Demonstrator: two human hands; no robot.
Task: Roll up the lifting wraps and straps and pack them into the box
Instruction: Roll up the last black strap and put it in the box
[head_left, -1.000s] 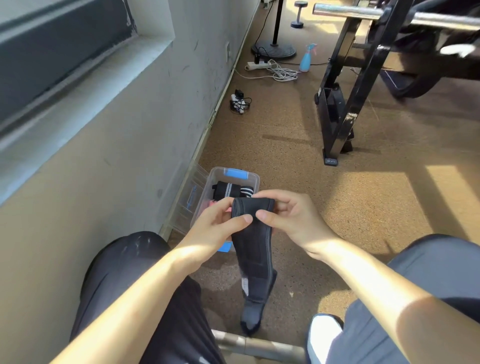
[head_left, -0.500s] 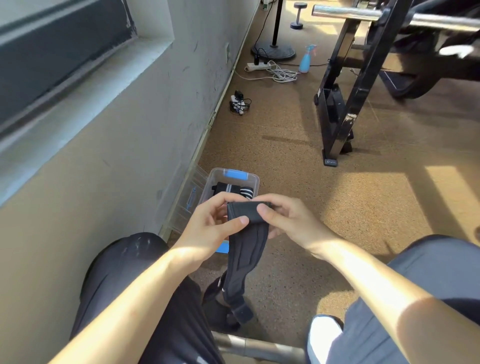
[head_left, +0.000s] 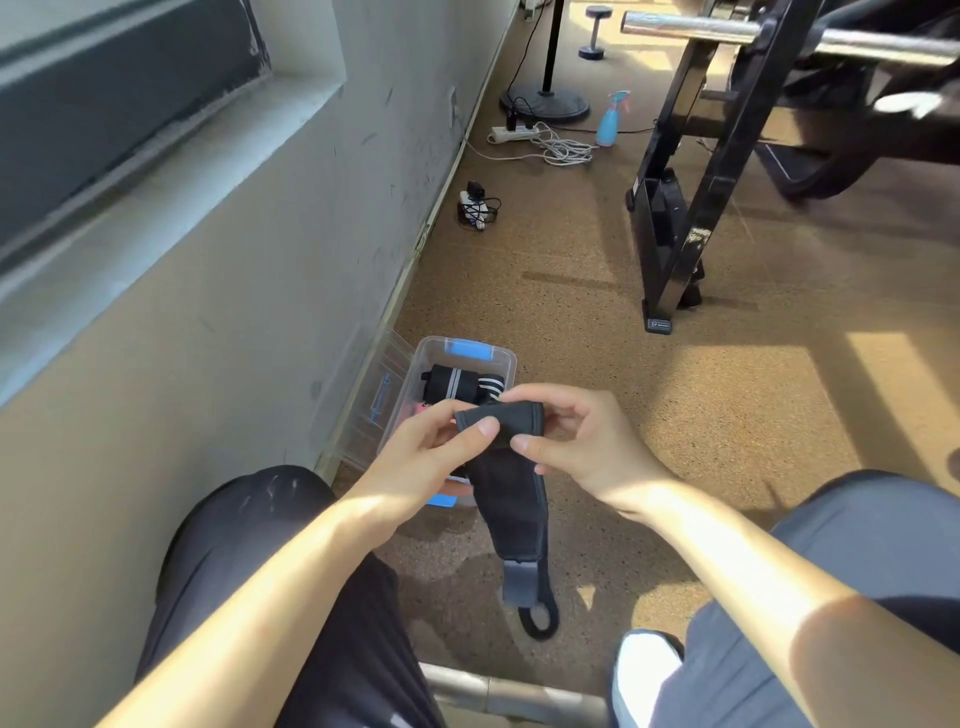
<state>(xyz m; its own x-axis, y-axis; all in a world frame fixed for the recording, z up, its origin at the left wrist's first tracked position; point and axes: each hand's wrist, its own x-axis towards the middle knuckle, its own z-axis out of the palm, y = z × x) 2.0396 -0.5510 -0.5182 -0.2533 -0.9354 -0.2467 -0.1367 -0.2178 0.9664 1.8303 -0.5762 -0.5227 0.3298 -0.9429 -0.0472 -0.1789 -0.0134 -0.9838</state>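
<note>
Both thumbs press down on the folded top of a dark lifting wrap (head_left: 511, 499), the left hand (head_left: 431, 457) and right hand (head_left: 582, 441) pinching it between thumb and fingers. Its tail hangs toward the cork floor (head_left: 727, 415). Just beyond, a clear box (head_left: 506, 358) by the wall (head_left: 234, 312) holds rolled wraps (head_left: 452, 387).

Black strap (head_left: 514, 499), blue-latched clear box (head_left: 470, 351)

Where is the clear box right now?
In the head view, the clear box sits on the floor left of centre, near the wall, just beyond the left hand and right hand gripping the black strap.
</note>
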